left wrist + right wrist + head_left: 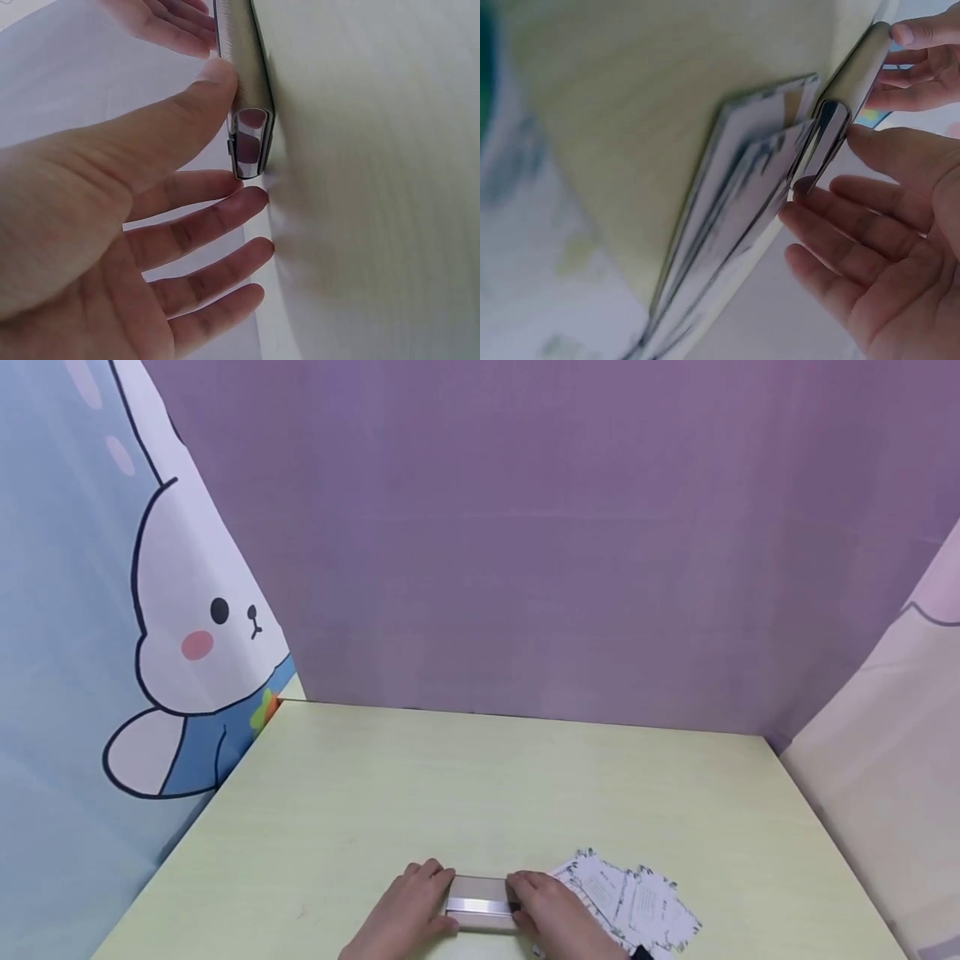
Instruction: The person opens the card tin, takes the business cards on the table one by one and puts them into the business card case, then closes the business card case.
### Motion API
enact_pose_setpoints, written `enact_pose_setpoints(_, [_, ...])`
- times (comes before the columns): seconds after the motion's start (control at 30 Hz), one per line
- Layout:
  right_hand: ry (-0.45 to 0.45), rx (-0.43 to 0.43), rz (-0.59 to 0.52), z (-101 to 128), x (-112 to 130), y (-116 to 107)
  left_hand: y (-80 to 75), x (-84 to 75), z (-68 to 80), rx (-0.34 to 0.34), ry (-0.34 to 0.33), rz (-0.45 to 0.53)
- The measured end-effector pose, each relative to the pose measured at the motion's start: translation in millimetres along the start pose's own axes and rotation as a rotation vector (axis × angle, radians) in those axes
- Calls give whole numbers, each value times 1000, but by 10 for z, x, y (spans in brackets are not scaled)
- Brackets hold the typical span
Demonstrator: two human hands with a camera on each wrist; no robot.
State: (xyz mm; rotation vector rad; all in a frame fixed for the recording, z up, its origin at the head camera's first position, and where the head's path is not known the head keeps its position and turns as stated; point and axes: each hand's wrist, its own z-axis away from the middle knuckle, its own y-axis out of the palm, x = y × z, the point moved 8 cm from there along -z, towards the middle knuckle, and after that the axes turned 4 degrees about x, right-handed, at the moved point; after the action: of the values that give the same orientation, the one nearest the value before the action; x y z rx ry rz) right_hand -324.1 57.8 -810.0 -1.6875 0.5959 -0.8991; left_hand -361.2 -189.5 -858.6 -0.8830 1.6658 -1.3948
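Note:
A flat beige card case with a shiny metal strip lies near the front of the table, its long sides running left to right. My left hand holds its left end, thumb on the near side and fingertips at the far edge. At the other end, my right hand grips it the same way. In the left wrist view the case shows a glossy, mirror-like end between thumb and fingers. Several white cards with leafy borders lie spread beside the right hand, partly hidden by it.
The pale yellow-green table ends at a purple curtain behind. A blue curtain with a cartoon rabbit hangs along the left side, and a pale curtain along the right.

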Motion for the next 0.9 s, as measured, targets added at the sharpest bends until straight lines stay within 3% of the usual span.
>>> enact_pose_setpoints(0.17, [-35, -14, 55, 2, 103, -137, -22, -1, 10, -8, -2, 32])
enact_pose_setpoints(0.33, [-124, -28, 99, -19, 322, -391, -29, 19, 19, -24, -10, 49])
enact_pose_setpoints(0.53, [-218, -56, 258, -43, 650, -765, -50, 15, 30, -31, -11, 72])
enact_pose_setpoints(0.63, [-243, -55, 336, -56, 710, -739, -44, 18, 35, -30, -14, 70])
enact_pose_setpoints(0.8, [-300, -57, 447, -91, 616, -402, -36, 38, 40, -32, -18, 71])
enact_pose_setpoints(0.9, [-348, -61, 513, -77, 636, -368, -48, 48, 47, -33, -15, 75])
